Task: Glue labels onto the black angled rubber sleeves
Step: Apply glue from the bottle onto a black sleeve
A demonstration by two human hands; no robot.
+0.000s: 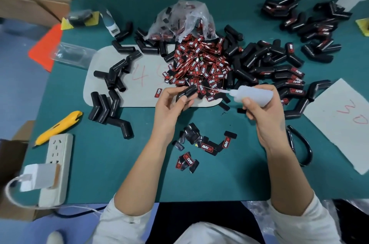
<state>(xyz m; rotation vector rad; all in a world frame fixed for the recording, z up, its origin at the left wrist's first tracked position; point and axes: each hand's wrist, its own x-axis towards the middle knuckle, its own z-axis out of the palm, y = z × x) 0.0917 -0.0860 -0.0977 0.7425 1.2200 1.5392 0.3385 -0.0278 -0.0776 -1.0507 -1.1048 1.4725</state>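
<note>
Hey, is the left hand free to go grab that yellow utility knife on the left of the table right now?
Probably not yet: the left hand is gripping a black sleeve. The path to the yellow knife looks open, with only green mat between.

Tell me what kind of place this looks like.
Probably a small factory assembly bench: a green work mat, heaps of black rubber sleeves, a pile of labels, and cardboard cartons stacked behind.
</note>
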